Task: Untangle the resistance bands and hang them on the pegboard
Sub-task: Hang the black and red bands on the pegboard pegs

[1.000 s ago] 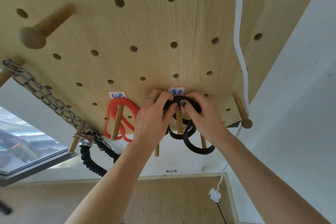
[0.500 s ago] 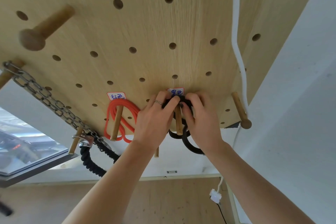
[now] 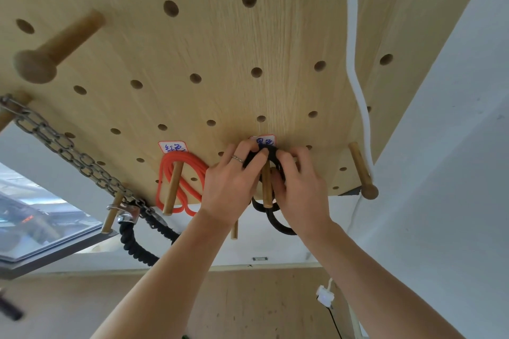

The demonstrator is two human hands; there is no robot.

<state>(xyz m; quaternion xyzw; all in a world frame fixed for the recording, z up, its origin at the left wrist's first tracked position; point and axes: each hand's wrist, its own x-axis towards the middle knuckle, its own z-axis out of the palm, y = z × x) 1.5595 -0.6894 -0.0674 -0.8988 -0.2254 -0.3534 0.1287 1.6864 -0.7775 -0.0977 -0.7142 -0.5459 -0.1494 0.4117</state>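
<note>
The wooden pegboard [image 3: 220,49] fills the upper part of the view. A red resistance band [image 3: 190,173] hangs coiled over a wooden peg [image 3: 172,190] under a white label. A black resistance band [image 3: 278,224] is looped over the neighbouring peg [image 3: 266,187] under a second label. My left hand [image 3: 234,184] and my right hand [image 3: 298,187] sit either side of that peg, and the fingers of both pinch the top of the black band against the board. Black loops hang down below my hands.
A metal chain [image 3: 60,143] runs from a left peg down to a clip and a black braided rope [image 3: 135,239]. A large knobbed peg [image 3: 55,49] sticks out upper left. A white cord [image 3: 355,69] hangs beside a knobbed peg [image 3: 362,170] on the right.
Both hands have pushed the black band further back along the peg toward the board, and the hanging loops have shortened. The red band has not moved.
</note>
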